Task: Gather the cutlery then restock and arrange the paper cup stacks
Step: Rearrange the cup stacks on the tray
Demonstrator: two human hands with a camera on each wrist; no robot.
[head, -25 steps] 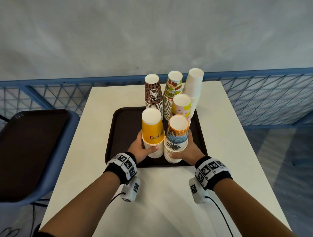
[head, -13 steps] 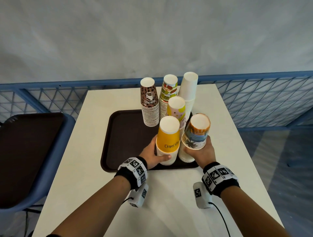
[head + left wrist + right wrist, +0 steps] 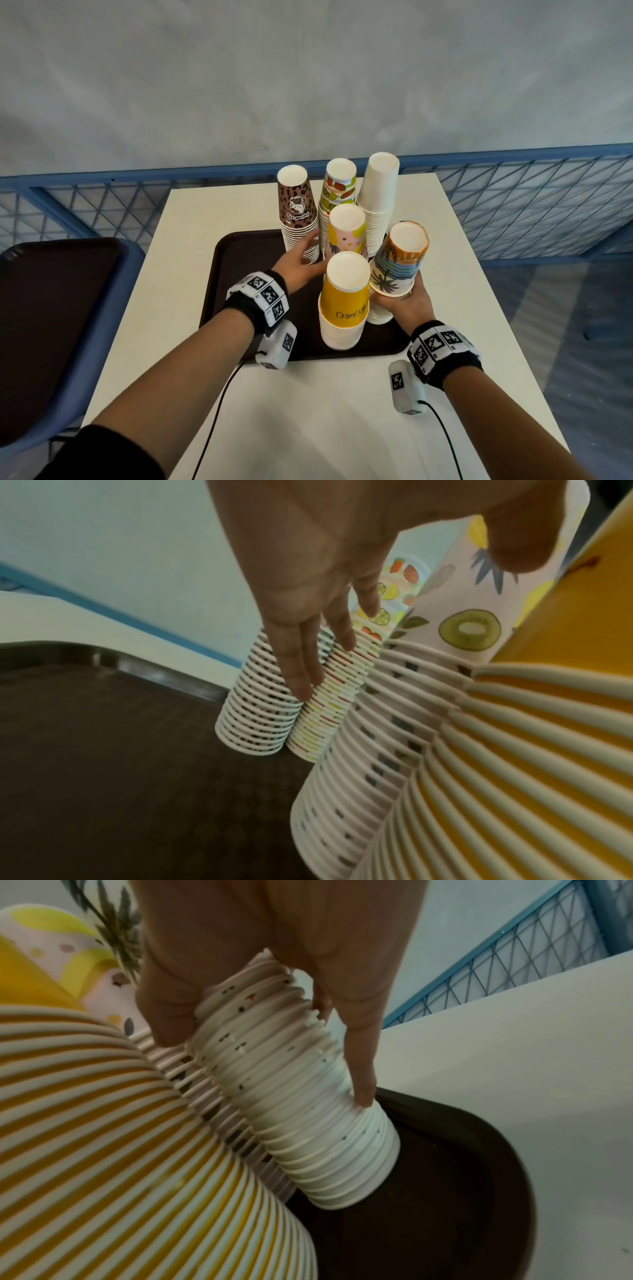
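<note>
Six cup stacks already stand on the tray [image 3: 239, 274], so only arranging seems left: the right hand [image 3: 406, 303] grips the tilted palm-print stack [image 3: 397, 263], while the left hand [image 3: 301, 262], fingers spread, touches the leopard stack [image 3: 298, 219] beyond it.

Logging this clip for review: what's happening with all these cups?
A person is arranging paper cup stacks on a brown tray. The right hand grips the tilted palm-print stack at the tray's right edge. The left hand, fingers straight, reaches toward the leopard-print stack. The yellow stack stands free.
</note>
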